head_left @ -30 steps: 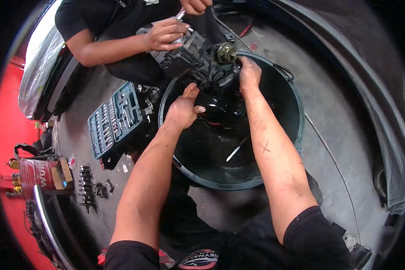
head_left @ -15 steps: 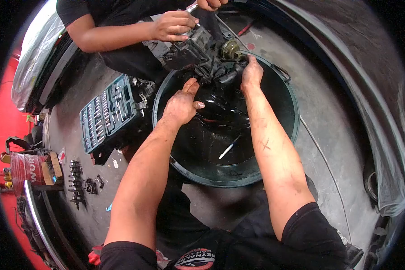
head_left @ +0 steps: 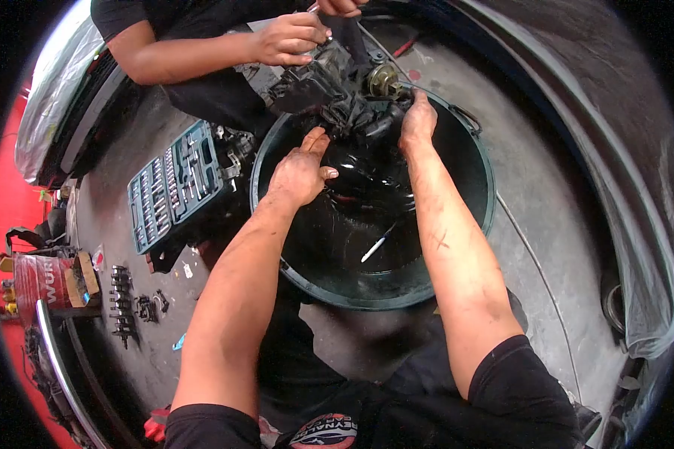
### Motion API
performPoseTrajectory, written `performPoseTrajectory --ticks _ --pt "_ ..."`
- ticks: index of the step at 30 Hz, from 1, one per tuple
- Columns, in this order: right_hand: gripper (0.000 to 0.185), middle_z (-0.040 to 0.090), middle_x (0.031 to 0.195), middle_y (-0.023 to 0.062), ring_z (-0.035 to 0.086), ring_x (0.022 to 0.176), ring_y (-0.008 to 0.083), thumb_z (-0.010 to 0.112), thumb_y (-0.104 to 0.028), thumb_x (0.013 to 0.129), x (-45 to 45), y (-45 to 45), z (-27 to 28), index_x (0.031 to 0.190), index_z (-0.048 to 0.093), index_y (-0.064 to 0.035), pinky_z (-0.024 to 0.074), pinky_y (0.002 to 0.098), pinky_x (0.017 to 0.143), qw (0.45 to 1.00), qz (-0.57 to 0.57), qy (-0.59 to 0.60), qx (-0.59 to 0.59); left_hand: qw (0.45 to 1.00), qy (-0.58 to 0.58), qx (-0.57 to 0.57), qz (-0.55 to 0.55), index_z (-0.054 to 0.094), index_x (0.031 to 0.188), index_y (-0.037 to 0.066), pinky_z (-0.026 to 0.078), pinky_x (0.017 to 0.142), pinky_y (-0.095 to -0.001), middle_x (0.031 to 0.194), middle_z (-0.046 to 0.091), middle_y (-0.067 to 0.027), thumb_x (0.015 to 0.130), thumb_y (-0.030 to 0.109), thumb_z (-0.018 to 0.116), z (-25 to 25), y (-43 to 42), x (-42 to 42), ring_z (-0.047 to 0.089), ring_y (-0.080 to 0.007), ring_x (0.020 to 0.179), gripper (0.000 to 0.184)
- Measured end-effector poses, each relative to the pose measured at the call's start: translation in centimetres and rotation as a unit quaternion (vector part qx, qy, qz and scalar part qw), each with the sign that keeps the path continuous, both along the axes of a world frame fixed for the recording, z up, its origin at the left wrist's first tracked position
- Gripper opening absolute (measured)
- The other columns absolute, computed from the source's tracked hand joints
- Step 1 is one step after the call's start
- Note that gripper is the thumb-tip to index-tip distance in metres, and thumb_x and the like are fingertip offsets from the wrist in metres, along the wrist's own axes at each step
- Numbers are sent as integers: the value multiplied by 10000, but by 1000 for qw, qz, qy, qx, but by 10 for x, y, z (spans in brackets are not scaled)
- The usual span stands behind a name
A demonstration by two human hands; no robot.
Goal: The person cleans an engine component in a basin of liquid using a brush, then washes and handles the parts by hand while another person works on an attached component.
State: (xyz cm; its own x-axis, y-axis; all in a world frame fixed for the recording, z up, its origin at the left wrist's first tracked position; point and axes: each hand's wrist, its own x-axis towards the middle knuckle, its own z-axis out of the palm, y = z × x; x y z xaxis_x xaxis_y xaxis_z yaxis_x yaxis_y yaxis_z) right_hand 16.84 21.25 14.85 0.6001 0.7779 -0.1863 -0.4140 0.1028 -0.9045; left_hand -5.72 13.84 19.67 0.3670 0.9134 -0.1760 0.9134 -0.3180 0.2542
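A dark, greasy mechanical assembly [head_left: 352,105] with a gold-coloured round canister [head_left: 383,80] is over the far part of a large black tub [head_left: 382,298]. My left hand [head_left: 298,173] touches its lower left side with outstretched fingertips, the thumb apart. On the right, my right hand [head_left: 418,122] grips the assembly just below the canister, its fingers partly hidden behind it. Dark, shiny liquid lies in the tub, and a white pen-like object [head_left: 373,249] is in it. A co-worker's hand [head_left: 292,39] holds a metal tool at the assembly's top.
An open socket set [head_left: 174,183] lies left of the tub. Farther left, a crankshaft-like part [head_left: 121,303] and small metal parts [head_left: 151,307] are on the floor, near a red drum [head_left: 49,280]. A cable [head_left: 535,273] runs along the floor at right, beside a plastic-covered vehicle [head_left: 644,247].
The co-worker's hands and tool have shifted at the assembly's top. The view has moved, so the tub and socket set appear farther left. My hands keep their places on the assembly.
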Motion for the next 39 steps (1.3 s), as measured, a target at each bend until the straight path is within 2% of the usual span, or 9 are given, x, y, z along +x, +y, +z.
performPoseTrajectory --ticks 3,5,11,15,24,27,30,33,39 --pt "459 668 920 113 546 849 207 606 -342 917 -1 3 -1 949 679 110 435 345 846 1000 -24 0 0 1000 -1 9 -3 427 1448 41 416 1095 -418 1606 261 -24 914 301 659 -4 2 -1 480 -311 1319 638" --pt "462 670 920 116 549 852 209 610 -346 911 -1 6 -3 946 681 109 435 345 853 999 -32 -11 2 1000 2 28 -13 407 1468 82 427 1083 -422 1606 261 3 911 320 658 -15 6 -5 500 -309 1293 655" --pt "466 672 924 129 555 854 213 615 -352 900 0 5 -4 945 680 107 436 347 862 1000 -29 -7 -2 1000 3 17 -5 395 1481 93 421 1092 -418 1614 244 6 916 315 652 -12 4 -3 493 -294 1306 659" --pt "457 681 937 143 569 863 217 608 -343 900 -2 6 -4 940 679 107 438 349 865 999 -44 -21 1 1000 4 11 1 394 1482 94 418 1092 -420 1614 243 6 921 316 644 -10 2 -2 494 -296 1304 653" --pt "455 679 962 145 579 895 231 601 -331 908 -4 2 9 957 670 117 436 347 879 998 -46 32 8 1000 1 21 -3 402 1459 51 435 1065 -443 1616 229 -19 933 316 635 -10 -2 1 510 -334 1288 634" --pt "431 657 1042 93 582 922 199 586 -367 922 3 10 -4 1034 682 38 453 330 872 1000 -8 3 -13 1000 1 19 -1 393 1466 57 432 1069 -439 1615 230 -21 931 316 635 -9 0 0 501 -334 1298 641" --pt "417 658 1032 86 583 908 194 592 -362 917 4 11 -7 1021 684 31 457 328 856 1000 -16 20 -2 1000 2 28 -10 391 1466 57 436 1063 -442 1613 233 -23 933 309 632 -11 0 0 506 -336 1291 637" --pt "459 677 959 144 574 881 226 603 -333 907 4 7 -2 956 668 119 443 357 873 998 -51 25 -2 999 2 38 -19 396 1461 55 443 1052 -451 1611 238 -28 932 309 633 -12 -2 2 517 -338 1278 633" --pt "459 676 966 139 573 871 226 601 -337 906 3 1 5 954 668 115 443 358 875 998 -57 20 -14 999 2 37 -15 409 1448 55 449 1043 -455 1607 247 -33 927 314 639 -10 -4 4 521 -340 1273 626"
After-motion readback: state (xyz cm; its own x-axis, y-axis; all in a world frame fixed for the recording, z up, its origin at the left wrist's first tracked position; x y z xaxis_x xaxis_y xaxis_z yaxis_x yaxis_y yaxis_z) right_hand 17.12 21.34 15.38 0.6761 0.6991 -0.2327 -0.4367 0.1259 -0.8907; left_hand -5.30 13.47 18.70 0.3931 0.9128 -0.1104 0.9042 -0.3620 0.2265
